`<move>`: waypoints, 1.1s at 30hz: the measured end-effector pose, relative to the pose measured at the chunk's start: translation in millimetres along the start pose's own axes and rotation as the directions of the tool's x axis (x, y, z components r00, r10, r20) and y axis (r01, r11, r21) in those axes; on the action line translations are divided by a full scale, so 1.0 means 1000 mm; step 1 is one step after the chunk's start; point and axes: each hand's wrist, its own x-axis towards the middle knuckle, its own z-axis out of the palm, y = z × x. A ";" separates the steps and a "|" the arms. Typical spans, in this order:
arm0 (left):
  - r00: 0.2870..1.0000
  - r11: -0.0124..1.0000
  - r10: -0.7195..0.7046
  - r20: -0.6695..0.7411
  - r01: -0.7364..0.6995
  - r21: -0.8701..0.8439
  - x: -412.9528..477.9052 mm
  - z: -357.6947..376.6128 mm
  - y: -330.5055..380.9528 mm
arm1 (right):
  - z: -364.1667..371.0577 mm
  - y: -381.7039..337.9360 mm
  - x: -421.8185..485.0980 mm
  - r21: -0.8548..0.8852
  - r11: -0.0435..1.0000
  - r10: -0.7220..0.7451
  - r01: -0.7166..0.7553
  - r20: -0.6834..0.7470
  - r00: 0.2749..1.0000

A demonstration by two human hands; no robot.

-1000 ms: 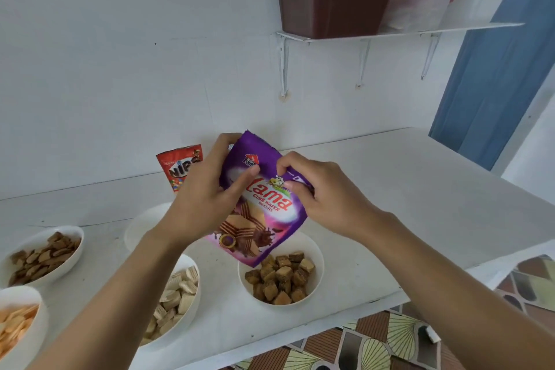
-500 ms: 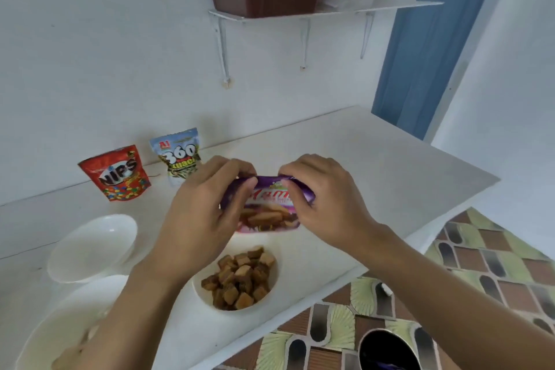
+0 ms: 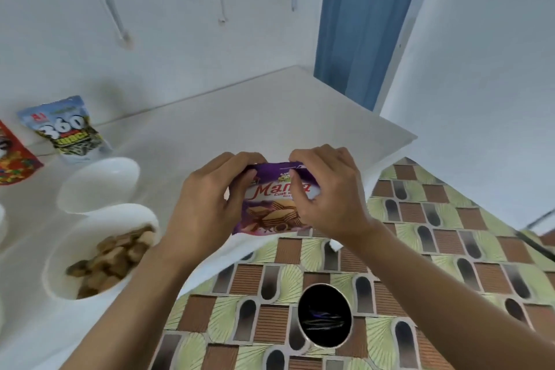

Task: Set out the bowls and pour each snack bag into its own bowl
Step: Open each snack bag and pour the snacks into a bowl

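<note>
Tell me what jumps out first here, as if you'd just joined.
The left hand and right hand both grip the purple wafer bag at centre, near the front edge of the counter. At lower left sits a bowl of brown cubes, with an empty bowl behind it. A dark round container stands on the tiled floor below the hands.
</note>
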 end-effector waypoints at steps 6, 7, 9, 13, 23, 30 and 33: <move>0.983 0.989 -0.149 0.104 0.149 0.013 -0.002 0.117 0.036 | -0.034 0.101 -0.060 0.025 1.000 -0.001 -0.005 0.221 0.975; 0.978 0.986 -0.168 0.121 0.167 0.016 -0.003 0.136 0.037 | -0.036 0.117 -0.071 0.037 0.999 0.000 -0.010 0.260 0.966; 0.966 0.979 -0.205 0.156 0.203 0.031 -0.007 0.171 0.038 | -0.039 0.143 -0.093 0.069 0.997 0.014 -0.038 0.331 0.944; 0.938 0.955 -0.292 0.188 0.275 0.110 -0.022 0.224 0.042 | -0.038 0.179 -0.130 0.096 0.981 0.102 -0.168 0.485 0.869; 0.898 0.932 -0.348 0.269 0.300 0.205 -0.128 0.368 -0.007 | 0.038 0.236 -0.272 0.084 0.887 0.309 -0.454 0.623 0.719; 0.833 0.901 -0.432 0.346 0.379 0.213 -0.236 0.483 -0.091 | 0.141 0.269 -0.421 0.085 0.843 0.360 -0.531 0.644 0.675; 0.801 0.881 -0.473 0.366 0.421 0.217 -0.270 0.520 -0.120 | 0.176 0.279 -0.471 0.069 0.857 0.344 -0.511 0.661 0.667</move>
